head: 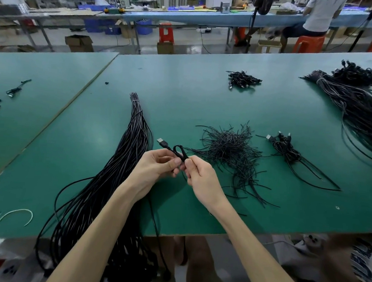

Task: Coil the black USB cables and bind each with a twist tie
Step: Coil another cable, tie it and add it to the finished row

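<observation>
You hold one black USB cable [178, 151] up between both hands, just above the green table [184, 92]. Your left hand [156, 167] pinches it, thumb on top and fingers curled beneath. Your right hand [197, 172] pinches the same cable right beside it, thumb and forefinger closed on the base of a small loop. Your two thumbs nearly touch. The USB plug [162, 142] pokes out up and to the left, past your left fingers. The rest of the cable drops between your forearms and hangs over the near edge. To the left of your hands lies the long bundle of loose cables [125, 149], tied near its far tip. To the right sits the heap of twist ties [230, 148]. Past that are a few bunched cables [287, 148], plugs showing, and further back a small pile of bound coils [243, 80].
</observation>
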### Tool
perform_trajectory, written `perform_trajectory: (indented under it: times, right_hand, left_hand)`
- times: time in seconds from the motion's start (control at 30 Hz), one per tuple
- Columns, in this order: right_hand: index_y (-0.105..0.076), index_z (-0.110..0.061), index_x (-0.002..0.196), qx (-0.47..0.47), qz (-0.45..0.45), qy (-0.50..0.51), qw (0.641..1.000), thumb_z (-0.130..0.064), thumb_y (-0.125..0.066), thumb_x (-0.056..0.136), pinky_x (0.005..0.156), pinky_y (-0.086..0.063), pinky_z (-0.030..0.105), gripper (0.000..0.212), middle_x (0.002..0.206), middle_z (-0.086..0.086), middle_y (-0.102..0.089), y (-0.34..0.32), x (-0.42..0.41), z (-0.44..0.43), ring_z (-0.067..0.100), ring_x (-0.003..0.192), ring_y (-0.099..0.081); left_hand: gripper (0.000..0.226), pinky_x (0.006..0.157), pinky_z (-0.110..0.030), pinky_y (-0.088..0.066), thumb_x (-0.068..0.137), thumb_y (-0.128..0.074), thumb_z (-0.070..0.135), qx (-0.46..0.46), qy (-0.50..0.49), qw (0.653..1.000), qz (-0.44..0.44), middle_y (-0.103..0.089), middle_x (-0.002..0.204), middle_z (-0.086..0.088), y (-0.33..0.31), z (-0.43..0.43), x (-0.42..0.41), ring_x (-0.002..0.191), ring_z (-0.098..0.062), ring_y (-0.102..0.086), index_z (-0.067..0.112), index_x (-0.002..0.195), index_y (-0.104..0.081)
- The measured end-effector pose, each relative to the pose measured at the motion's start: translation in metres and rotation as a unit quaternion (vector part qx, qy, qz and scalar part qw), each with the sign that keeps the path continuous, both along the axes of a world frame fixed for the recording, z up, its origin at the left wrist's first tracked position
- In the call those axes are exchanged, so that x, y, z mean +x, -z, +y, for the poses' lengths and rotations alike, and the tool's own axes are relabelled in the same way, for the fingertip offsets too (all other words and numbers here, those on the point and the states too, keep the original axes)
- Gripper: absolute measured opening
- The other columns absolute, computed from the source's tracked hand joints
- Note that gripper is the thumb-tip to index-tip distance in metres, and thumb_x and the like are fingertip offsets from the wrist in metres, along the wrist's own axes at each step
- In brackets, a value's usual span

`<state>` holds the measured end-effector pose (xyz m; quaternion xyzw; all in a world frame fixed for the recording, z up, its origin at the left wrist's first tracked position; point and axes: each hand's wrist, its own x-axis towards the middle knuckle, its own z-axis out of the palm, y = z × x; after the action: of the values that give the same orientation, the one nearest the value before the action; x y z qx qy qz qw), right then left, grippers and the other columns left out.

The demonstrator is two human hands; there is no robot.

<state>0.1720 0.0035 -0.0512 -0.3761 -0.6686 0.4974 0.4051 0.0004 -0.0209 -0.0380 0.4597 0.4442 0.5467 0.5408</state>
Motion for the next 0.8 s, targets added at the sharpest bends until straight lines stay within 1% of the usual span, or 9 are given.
perform_trajectory:
  times: [0.27,0.33,0.4,0.5,0.57,0.6,0.67,0.73,0.8]
  right_hand:
    - [-0.062,-0.013,0.086,0.012,-0.022,0.004,1.0,-0.027,-0.044,0.111,0.058,-0.035,0.037,0.034,0.067,-0.008,-0.047,-0.0008,0.001,-0.0008,0.011,0.059,-0.037]
    - [-0.063,-0.013,0.087,0.014,-0.021,0.003,1.0,-0.026,-0.044,0.112,0.058,-0.035,0.038,0.033,0.068,-0.007,-0.048,-0.0001,0.0011,-0.0002,0.012,0.06,-0.038]
    - [-0.068,-0.016,0.098,0.009,-0.013,-0.001,1.0,-0.024,-0.043,0.112,0.058,-0.035,0.036,0.03,0.07,-0.007,-0.05,0.0004,0.0007,0.0001,0.011,0.063,-0.039]
    - [-0.069,-0.021,0.125,0.01,-0.018,-0.005,1.0,-0.024,-0.043,0.112,0.059,-0.037,0.031,0.03,0.071,-0.012,-0.05,0.0002,0.0002,0.0003,0.008,0.066,-0.041]
    - [-0.068,-0.022,0.13,0.009,-0.02,-0.009,1.0,-0.024,-0.043,0.112,0.06,-0.037,0.033,0.031,0.071,-0.014,-0.051,0.0,0.0001,0.0006,0.007,0.067,-0.041]
    - [-0.067,-0.025,0.131,0.007,-0.016,-0.013,1.0,-0.023,-0.043,0.112,0.059,-0.037,0.032,0.031,0.069,-0.016,-0.054,-0.0004,0.0002,0.0004,0.006,0.066,-0.041]
    - [-0.065,-0.028,0.133,0.012,-0.006,-0.026,1.0,-0.02,-0.042,0.113,0.058,-0.038,0.02,0.032,0.066,-0.026,-0.06,-0.0022,0.0012,-0.0008,0.001,0.061,-0.046]
    - [-0.064,-0.022,0.135,0.016,0.003,-0.034,0.999,-0.016,-0.041,0.113,0.059,-0.04,0.007,0.032,0.067,-0.032,-0.062,-0.0043,0.002,-0.0022,-0.007,0.063,-0.056]
    - [-0.065,-0.015,0.135,0.008,0.01,-0.034,0.999,-0.014,-0.041,0.112,0.06,-0.041,0.004,0.033,0.072,-0.032,-0.064,-0.0048,0.0016,-0.0022,-0.011,0.066,-0.058]
  left_hand:
    - [0.01,0.069,-0.025,-0.056,0.091,-0.071,0.011,0.006,0.008,1.0,0.006,-0.07,0.085,-0.015,0.0033,0.0008,-0.0013,0.067,-0.017,-0.061,0.006,0.098,-0.078]
    - [0.015,0.067,-0.025,-0.055,0.092,-0.069,0.01,0.002,0.012,1.0,0.004,-0.069,0.084,-0.014,0.0025,0.0005,-0.0001,0.066,-0.016,-0.06,0.003,0.102,-0.076]
    - [0.026,0.065,-0.024,-0.053,0.092,-0.067,0.009,-0.015,0.02,1.0,-0.01,-0.067,0.083,-0.013,0.0009,0.0001,0.0006,0.065,-0.015,-0.058,-0.005,0.113,-0.071]
    - [0.038,0.062,-0.022,-0.052,0.092,-0.064,0.006,-0.051,0.045,0.997,-0.042,-0.065,0.083,-0.01,-0.0018,-0.0003,-0.0007,0.063,-0.012,-0.055,-0.011,0.126,-0.062]
    - [0.032,0.061,-0.022,-0.051,0.093,-0.063,0.004,-0.067,0.064,0.994,-0.066,-0.064,0.084,-0.01,-0.0037,0.0004,-0.0021,0.062,-0.01,-0.054,-0.007,0.123,-0.067]
    - [0.026,0.061,-0.021,-0.052,0.092,-0.064,0.003,-0.073,0.068,0.992,-0.075,-0.064,0.085,-0.01,-0.0041,0.0008,-0.0029,0.062,-0.01,-0.055,-0.001,0.117,-0.072]
    - [0.02,0.063,-0.021,-0.054,0.09,-0.066,0.004,-0.084,0.071,0.989,-0.094,-0.065,0.087,-0.01,-0.004,0.0007,-0.0042,0.064,-0.009,-0.059,0.009,0.104,-0.079]
    - [0.018,0.066,-0.022,-0.057,0.089,-0.069,0.005,-0.095,0.08,0.986,-0.112,-0.066,0.089,-0.01,-0.0037,0.0003,-0.0061,0.068,-0.01,-0.064,0.01,0.104,-0.08]
    - [0.022,0.072,-0.022,-0.059,0.088,-0.07,0.005,-0.098,0.098,0.982,-0.129,-0.07,0.091,-0.009,-0.0032,-0.0005,-0.0088,0.076,-0.012,-0.07,0.008,0.107,-0.079]
